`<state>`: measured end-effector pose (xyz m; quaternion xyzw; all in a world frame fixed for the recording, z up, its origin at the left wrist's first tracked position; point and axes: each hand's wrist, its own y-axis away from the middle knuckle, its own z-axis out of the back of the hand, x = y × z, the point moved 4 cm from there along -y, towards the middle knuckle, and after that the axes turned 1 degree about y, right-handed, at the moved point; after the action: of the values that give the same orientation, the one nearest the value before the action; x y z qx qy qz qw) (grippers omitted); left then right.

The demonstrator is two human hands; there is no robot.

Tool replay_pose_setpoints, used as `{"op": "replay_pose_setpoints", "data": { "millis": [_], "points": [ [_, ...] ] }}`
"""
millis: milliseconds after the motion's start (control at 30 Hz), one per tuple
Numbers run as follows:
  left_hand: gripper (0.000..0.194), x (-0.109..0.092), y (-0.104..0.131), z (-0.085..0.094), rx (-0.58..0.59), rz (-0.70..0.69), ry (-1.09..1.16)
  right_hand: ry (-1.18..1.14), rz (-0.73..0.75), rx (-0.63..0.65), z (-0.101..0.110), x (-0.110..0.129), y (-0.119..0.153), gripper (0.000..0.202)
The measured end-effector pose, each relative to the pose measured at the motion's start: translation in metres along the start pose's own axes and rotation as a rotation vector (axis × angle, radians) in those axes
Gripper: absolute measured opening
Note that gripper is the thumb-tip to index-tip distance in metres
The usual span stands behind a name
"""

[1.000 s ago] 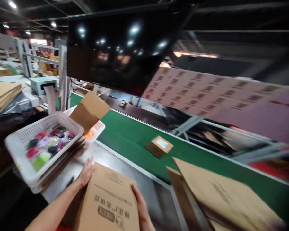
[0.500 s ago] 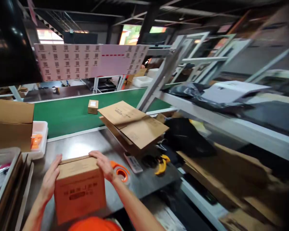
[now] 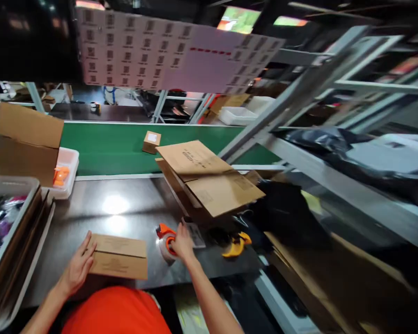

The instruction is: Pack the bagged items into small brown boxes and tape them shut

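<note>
A closed cardboard box (image 3: 120, 256) stands on the metal table in front of me, its top flaps meeting at a seam. My left hand (image 3: 77, 269) lies flat along the box's left end, fingers stretched out. To the right of the box, my right hand (image 3: 182, 242) has its fingers closed at the orange tape dispenser (image 3: 166, 230), which carries a roll of clear tape and rests on the table. The fingertips are partly hidden. Just behind that hand lies a flat grey device (image 3: 197, 235), and farther right is a yellow tape dispenser (image 3: 237, 245).
Folded cardboard cartons (image 3: 212, 185) lean at the table's back right. A green conveyor belt (image 3: 111, 148) runs behind, carrying a small labelled box (image 3: 151, 142). On the left are a plastic bin (image 3: 17, 185) and a white tray (image 3: 73, 162). A metal frame (image 3: 292, 99) rises at right.
My right hand has left the box and moved right to the orange tape dispenser. The box has been tipped down, showing its seamed top, while my left hand stays at its left side. The view has shifted.
</note>
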<state>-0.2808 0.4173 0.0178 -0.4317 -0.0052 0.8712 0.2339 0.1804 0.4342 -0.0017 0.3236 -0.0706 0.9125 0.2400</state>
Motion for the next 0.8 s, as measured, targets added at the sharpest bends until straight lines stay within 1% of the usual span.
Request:
{"op": "replay_pose_setpoints", "data": {
  "millis": [33, 67, 100, 167, 200, 300, 333, 367, 433, 467, 500, 567, 600, 667, 733, 767, 800],
  "points": [
    [0.052, -0.005, -0.007, -0.002, 0.012, 0.000, 0.009, 0.036, -0.061, 0.060, 0.001, -0.004, -0.008, 0.031],
    [0.053, -0.009, -0.012, -0.003, 0.020, 0.000, 0.018, 0.064, -0.084, 0.116, 0.001, -0.006, -0.013, 0.020],
    [0.053, -0.013, -0.016, -0.004, 0.023, 0.002, 0.032, 0.084, -0.073, 0.162, 0.002, -0.005, -0.015, 0.012],
    [0.054, -0.020, -0.019, -0.006, 0.009, 0.006, 0.070, 0.110, -0.050, 0.213, 0.009, 0.000, -0.015, 0.015],
    [0.052, -0.024, -0.019, -0.005, -0.003, 0.011, 0.096, 0.107, -0.034, 0.219, 0.016, 0.004, -0.015, 0.018],
    [0.048, -0.033, -0.015, -0.002, -0.031, 0.045, 0.158, 0.030, 0.038, 0.195, 0.050, 0.030, -0.010, 0.030],
    [0.048, -0.035, -0.014, 0.000, -0.025, 0.055, 0.165, -0.031, 0.092, 0.196, 0.062, 0.043, -0.005, 0.038],
    [0.049, -0.037, -0.014, 0.001, -0.008, 0.062, 0.161, -0.107, 0.175, 0.203, 0.072, 0.059, 0.002, 0.046],
    [0.050, -0.039, -0.014, 0.004, 0.043, 0.075, 0.132, -0.253, 0.435, 0.257, 0.084, 0.097, 0.025, 0.056],
    [0.050, -0.039, -0.014, 0.006, 0.066, 0.077, 0.115, -0.286, 0.601, 0.305, 0.083, 0.117, 0.039, 0.056],
    [0.049, -0.039, -0.015, 0.007, 0.079, 0.080, 0.100, -0.277, 0.773, 0.360, 0.079, 0.135, 0.055, 0.055],
    [0.045, -0.037, -0.017, 0.010, 0.082, 0.078, 0.076, -0.163, 1.069, 0.448, 0.059, 0.162, 0.083, 0.060],
    [0.044, -0.037, -0.018, 0.011, 0.076, 0.071, 0.068, -0.098, 1.172, 0.458, 0.047, 0.170, 0.093, 0.065],
    [0.041, -0.039, -0.021, 0.013, 0.067, 0.052, 0.056, -0.019, 1.286, 0.415, 0.030, 0.175, 0.102, 0.074],
    [0.036, -0.045, -0.023, 0.015, 0.044, 0.041, 0.051, -0.003, 1.318, 0.370, 0.022, 0.171, 0.101, 0.079],
    [0.033, -0.050, -0.023, 0.015, 0.007, 0.048, 0.058, -0.007, 1.323, 0.362, 0.022, 0.169, 0.099, 0.082],
    [0.031, -0.056, -0.024, 0.016, -0.063, 0.075, 0.081, -0.013, 1.326, 0.358, 0.023, 0.167, 0.097, 0.084]
  ]
}}
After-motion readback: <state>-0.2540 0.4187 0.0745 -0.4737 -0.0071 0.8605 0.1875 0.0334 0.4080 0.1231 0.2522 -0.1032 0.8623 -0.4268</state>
